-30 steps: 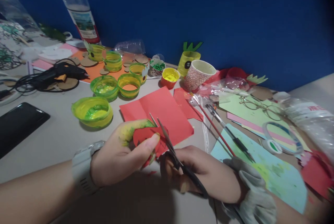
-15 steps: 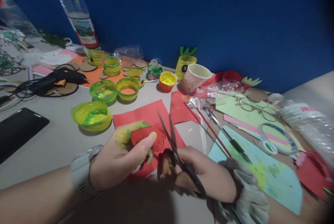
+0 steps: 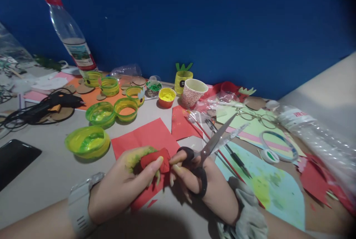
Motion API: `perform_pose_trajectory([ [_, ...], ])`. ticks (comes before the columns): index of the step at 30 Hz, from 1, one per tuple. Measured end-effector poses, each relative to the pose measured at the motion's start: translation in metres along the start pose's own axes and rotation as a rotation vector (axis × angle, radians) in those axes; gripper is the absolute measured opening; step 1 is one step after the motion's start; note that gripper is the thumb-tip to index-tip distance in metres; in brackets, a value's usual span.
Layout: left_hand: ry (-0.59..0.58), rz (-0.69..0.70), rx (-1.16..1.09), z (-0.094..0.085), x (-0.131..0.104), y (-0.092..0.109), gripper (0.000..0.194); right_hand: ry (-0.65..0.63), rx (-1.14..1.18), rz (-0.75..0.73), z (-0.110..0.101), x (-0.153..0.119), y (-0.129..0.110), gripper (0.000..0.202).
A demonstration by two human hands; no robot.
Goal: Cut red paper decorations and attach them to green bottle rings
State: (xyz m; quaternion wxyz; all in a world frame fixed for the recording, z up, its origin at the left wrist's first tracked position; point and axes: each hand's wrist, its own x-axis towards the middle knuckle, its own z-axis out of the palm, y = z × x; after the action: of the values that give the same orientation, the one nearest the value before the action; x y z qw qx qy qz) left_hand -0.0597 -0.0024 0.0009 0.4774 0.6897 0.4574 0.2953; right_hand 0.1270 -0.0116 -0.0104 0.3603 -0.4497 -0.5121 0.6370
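Note:
My left hand (image 3: 125, 179), stained yellow and green on the fingers, is closed on a small cut piece of red paper (image 3: 155, 160), thumb on top. Scissors (image 3: 207, 153) hang by their black loops on the fingers of my right hand (image 3: 205, 185); the blades are apart and point up and right, away from the paper. My right thumb and index fingertips touch the right edge of the red piece. Beneath both hands lies a larger red sheet (image 3: 144, 135), with a small red scrap (image 3: 152, 203) by its lower edge.
Painted green-yellow bowls (image 3: 87, 142) stand at left, near a black phone (image 3: 19, 161) and a glue gun (image 3: 58, 101). Behind are a patterned paper cup (image 3: 194, 92) and a tall bottle (image 3: 72, 42). At right lie a pen (image 3: 230, 151), a paintbrush (image 3: 219, 151) and blue paper (image 3: 278, 183).
The scissor blades have swung from beside the red piece to up and right. My right fingertips have come to the paper's edge. The view has shifted slightly up and right.

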Motion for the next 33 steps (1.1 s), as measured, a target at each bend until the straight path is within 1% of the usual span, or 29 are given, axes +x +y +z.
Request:
perform_pose_trajectory([
  [2,0.015,0.005,0.086,0.0,0.0,-0.001,0.032,0.011,-0.041,-0.028,0.0,-0.001,-0.002,0.024],
  [4,0.023,0.013,0.151,0.0,-0.001,-0.001,0.03,0.014,-0.085,-0.069,0.0,-0.002,-0.005,0.018],
  [7,-0.01,0.02,0.191,0.001,-0.002,-0.002,0.029,0.002,-0.121,-0.119,0.001,-0.003,-0.007,0.011],
  [10,-0.052,0.011,0.213,0.001,-0.003,-0.002,0.029,-0.015,-0.136,-0.115,0.001,-0.004,-0.005,0.011],
  [13,-0.067,0.021,0.218,0.002,-0.002,-0.003,0.028,-0.024,-0.14,-0.11,-0.001,-0.003,-0.001,0.01],
  [17,-0.045,0.052,0.267,0.003,-0.002,-0.004,0.027,-0.037,-0.145,-0.101,-0.004,-0.001,0.006,0.013],
  [20,-0.019,0.048,0.286,0.002,-0.002,-0.004,0.027,-0.029,-0.175,-0.111,-0.004,-0.001,0.006,0.016],
  [22,-0.002,0.046,0.232,0.001,-0.001,-0.003,0.025,-0.009,-0.19,-0.119,-0.003,-0.002,0.005,0.015],
  [24,-0.006,0.027,0.121,0.001,-0.001,-0.002,0.026,0.004,-0.193,-0.126,-0.003,-0.002,0.003,0.014],
  [27,-0.029,-0.045,-0.081,0.0,-0.001,-0.001,0.028,0.038,-0.177,-0.09,-0.002,-0.001,0.004,0.014],
  [29,-0.033,-0.1,-0.19,0.001,-0.001,-0.001,0.028,0.068,-0.149,-0.049,-0.002,0.0,0.004,0.018],
  [31,-0.04,-0.136,-0.255,0.001,-0.001,-0.002,0.029,0.07,-0.11,-0.011,-0.001,0.0,0.004,0.023],
  [33,-0.058,-0.135,-0.249,0.001,-0.001,-0.002,0.028,0.046,-0.06,0.008,-0.002,0.001,0.002,0.028],
])
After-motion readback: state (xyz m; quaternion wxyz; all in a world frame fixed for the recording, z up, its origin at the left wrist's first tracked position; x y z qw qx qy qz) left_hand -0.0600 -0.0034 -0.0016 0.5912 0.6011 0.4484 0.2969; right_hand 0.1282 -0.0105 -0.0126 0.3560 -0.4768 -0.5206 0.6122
